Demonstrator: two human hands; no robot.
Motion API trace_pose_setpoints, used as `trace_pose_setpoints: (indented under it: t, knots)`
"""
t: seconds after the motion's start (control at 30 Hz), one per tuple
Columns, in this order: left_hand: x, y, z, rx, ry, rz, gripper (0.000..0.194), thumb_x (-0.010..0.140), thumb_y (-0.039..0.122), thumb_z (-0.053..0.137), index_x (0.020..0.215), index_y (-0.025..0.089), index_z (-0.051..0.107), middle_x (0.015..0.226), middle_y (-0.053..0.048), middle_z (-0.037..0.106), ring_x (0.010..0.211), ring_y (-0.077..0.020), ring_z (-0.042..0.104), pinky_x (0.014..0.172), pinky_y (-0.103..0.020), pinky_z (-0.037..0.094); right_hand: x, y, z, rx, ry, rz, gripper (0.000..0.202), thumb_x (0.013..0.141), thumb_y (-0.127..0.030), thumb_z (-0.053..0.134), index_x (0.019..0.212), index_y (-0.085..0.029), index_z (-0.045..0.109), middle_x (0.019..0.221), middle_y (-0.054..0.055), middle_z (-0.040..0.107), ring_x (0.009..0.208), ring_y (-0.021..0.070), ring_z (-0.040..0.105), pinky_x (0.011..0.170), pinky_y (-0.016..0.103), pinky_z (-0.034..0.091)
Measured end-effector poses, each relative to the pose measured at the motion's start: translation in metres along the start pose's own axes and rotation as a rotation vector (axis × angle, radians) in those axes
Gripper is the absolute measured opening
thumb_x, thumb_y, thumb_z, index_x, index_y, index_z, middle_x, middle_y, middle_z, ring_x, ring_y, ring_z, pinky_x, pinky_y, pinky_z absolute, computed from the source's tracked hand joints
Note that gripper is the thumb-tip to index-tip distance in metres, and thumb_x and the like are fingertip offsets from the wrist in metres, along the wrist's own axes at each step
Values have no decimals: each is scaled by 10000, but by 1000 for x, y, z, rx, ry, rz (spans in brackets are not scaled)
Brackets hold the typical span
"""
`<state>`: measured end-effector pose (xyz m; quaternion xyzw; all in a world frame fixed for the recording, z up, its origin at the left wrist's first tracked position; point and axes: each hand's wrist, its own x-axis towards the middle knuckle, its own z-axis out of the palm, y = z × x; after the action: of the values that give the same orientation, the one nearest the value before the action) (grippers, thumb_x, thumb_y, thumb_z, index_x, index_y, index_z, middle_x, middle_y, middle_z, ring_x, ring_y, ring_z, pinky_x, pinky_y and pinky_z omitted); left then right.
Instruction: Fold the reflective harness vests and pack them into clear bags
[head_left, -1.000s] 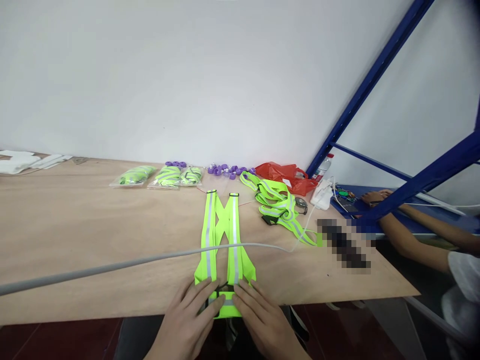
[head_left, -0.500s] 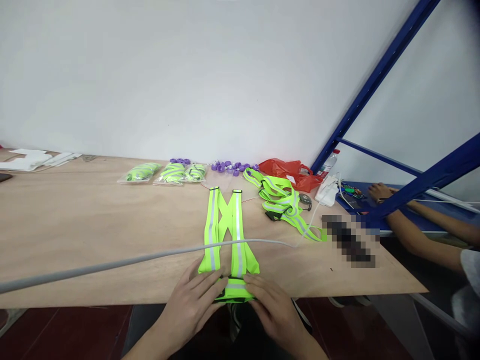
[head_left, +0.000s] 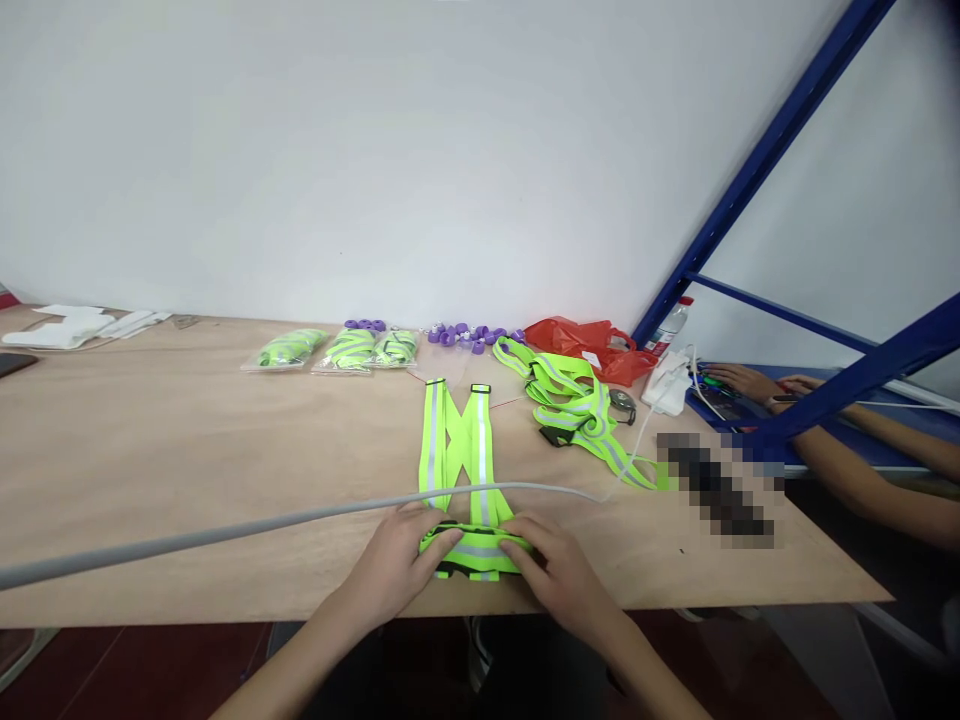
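A neon-yellow reflective vest point(head_left: 480, 450) of straps with silver stripes lies on the table before me, its shoulder straps stretching toward the wall. Its near end is folded into a thick bundle with black edging. My left hand point(head_left: 401, 560) grips the left end of this bundle, thumb on the near side and fingers behind. At the right end, my right hand point(head_left: 555, 565) holds it the same way. The fingers behind the fold are partly hidden. A grey cable point(head_left: 300, 516) crosses in front of the vest in the view.
Along the wall are bagged vests point(head_left: 289, 348), purple pieces point(head_left: 461, 336) and a red plastic bag point(head_left: 592, 345). A loose reflective vest point(head_left: 577, 395) lies to the right, near a white power strip point(head_left: 666, 383). Another person's hands point(head_left: 742, 382) work beyond the blue frame point(head_left: 772, 170).
Both hands have moved away from me, lifting and folding the vest's near end over toward the straps. The camera view has shifted slightly. The other person's hand has moved left.
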<state>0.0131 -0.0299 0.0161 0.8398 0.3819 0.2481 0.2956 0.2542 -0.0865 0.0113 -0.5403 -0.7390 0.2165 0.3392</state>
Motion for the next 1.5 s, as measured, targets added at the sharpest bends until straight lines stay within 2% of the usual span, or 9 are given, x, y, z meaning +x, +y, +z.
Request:
trace_pose_setpoints:
  t: [0.23,0.37,0.5,0.63,0.83,0.93,1.07,1.27,1.5]
  knots:
    - [1,-5,6,161,154,6,264,1030,394,536,1000,224,736,1045,-76,712,995,-289,649,851,-415,537,9,11,0,-195,-4,-166,180,987,-204,567,1076,-213,723,1165,98,698,1074,236,670,933,368,561]
    - [1,-5,8,234,184,42,225,1019,315,557,1199,229,663,1099,-77,688,1008,-287,639,830,-417,544,12,13,1,-276,11,-200,205,988,-209,585,1164,-211,690,1133,94,716,1027,240,678,884,386,583]
    - [-2,-4,10,327,225,173,170,1033,232,508,1123,208,650,1105,-90,678,967,-267,638,777,-386,546,12,9,4,-357,96,-367,203,1009,-164,507,1073,-194,696,1080,99,728,973,237,689,838,400,598]
    - [-7,-7,9,410,224,357,196,1044,152,466,1020,172,660,1070,-89,704,941,-245,650,788,-385,552,13,6,7,-365,104,-552,338,968,-25,401,1077,-172,686,1023,88,756,1026,209,705,943,383,598]
    - [-20,-16,2,450,164,445,319,1076,250,468,1330,121,610,1323,-121,687,1237,-275,622,1043,-446,540,6,7,7,-408,56,-530,355,961,-36,425,1180,-165,673,1121,113,770,1117,220,716,995,391,606]
    - [-29,-19,-2,454,93,418,482,1056,394,526,1466,140,517,1448,-124,612,1343,-287,566,1095,-455,524,-2,7,4,-419,-30,-480,282,1002,-219,545,1254,-141,647,1238,146,739,1218,264,675,1048,436,578]
    - [-42,-18,-4,441,-20,407,766,976,558,614,1576,153,364,1541,-142,512,1413,-311,503,1122,-487,502,-18,7,2,-424,-125,-481,581,920,-464,706,1351,-91,592,1341,196,683,1324,312,600,1103,485,530]
    - [-60,-9,6,416,-30,335,658,1024,221,550,1624,221,278,1575,-98,477,1490,-304,390,1126,-486,496,-39,7,10,-491,-45,-504,431,931,-174,628,1354,-103,600,1364,168,673,1358,288,571,1095,448,539]
    - [-65,-2,8,442,6,253,596,1006,229,573,1573,266,392,1589,-81,462,1464,-361,422,1145,-628,417,-51,1,14,-596,155,-417,400,961,-209,570,1353,-204,653,1357,188,659,1241,313,648,920,422,620]
